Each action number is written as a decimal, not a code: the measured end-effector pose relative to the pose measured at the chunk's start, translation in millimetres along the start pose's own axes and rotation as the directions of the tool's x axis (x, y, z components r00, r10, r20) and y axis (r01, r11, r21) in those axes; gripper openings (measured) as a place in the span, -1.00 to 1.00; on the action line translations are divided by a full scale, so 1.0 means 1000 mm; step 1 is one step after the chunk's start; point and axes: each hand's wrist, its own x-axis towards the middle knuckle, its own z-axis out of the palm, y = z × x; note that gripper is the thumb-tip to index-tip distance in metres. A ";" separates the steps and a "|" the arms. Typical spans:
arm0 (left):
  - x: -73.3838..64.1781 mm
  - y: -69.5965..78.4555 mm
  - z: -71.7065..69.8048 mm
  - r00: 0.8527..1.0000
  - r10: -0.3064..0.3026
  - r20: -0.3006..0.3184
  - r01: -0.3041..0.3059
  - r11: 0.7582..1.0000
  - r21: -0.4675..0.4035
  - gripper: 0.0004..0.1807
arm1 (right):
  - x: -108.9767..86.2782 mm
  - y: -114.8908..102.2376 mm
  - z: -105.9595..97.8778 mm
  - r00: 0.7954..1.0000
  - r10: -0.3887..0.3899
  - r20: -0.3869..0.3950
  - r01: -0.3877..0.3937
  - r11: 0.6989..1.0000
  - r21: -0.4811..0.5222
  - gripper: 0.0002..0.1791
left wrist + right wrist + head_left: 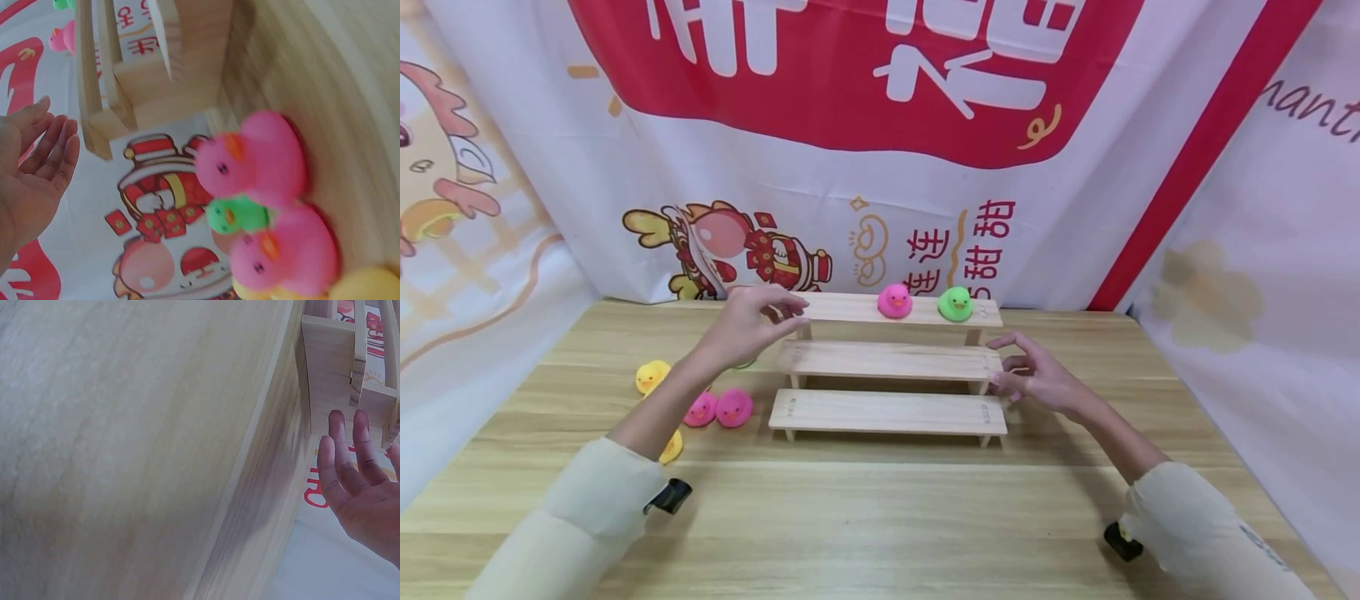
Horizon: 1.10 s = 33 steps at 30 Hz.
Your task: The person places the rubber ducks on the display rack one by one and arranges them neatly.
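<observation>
My left hand (748,323), fingers loosely bent, thumb apart and nothing in it, is at the left end of the top step (842,307) of a wooden stand (887,412) on the table (880,525). My right hand (1041,377) has its fingers loosely spread at the right end of the middle step (891,360), gripping nothing that I can see; I cannot tell whether either hand touches the wood. The stand looks light and stiff, its thin planks dry enough not to slip, so I'd take it by both ends, low on the side boards (328,369), and keep it level. A pink duck (895,301) and a green duck (956,304) sit loose on the top step, and tilting could topple them. They look like soft, light, hollow rubber, hard to break but smooth; I'd pinch one gently round the body. More pink ducks (733,408) and yellow ducks (652,377) lie left of the stand.
</observation>
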 end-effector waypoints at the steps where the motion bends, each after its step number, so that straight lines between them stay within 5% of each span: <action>1: -0.002 -0.003 -0.002 1.000 0.005 -0.001 -0.005 1.000 0.004 -0.79 | 0.000 0.000 0.000 1.000 0.000 0.000 0.000 1.000 0.000 -0.43; 17: -0.041 -0.053 -0.035 0.992 -0.121 0.041 0.117 0.988 0.096 -0.77 | 0.001 0.000 -0.001 1.000 0.004 0.007 -0.004 1.000 0.000 -0.43; 25: -0.064 -0.078 -0.056 0.971 -0.226 0.079 0.212 0.965 0.158 -0.70 | 0.001 0.001 -0.002 1.000 0.003 0.003 -0.003 1.000 -0.003 -0.43; 33: -0.085 -0.107 -0.079 0.965 -0.249 0.077 0.229 0.951 0.208 -0.72 | 0.002 0.001 -0.001 1.000 0.002 -0.001 -0.002 1.000 -0.008 -0.43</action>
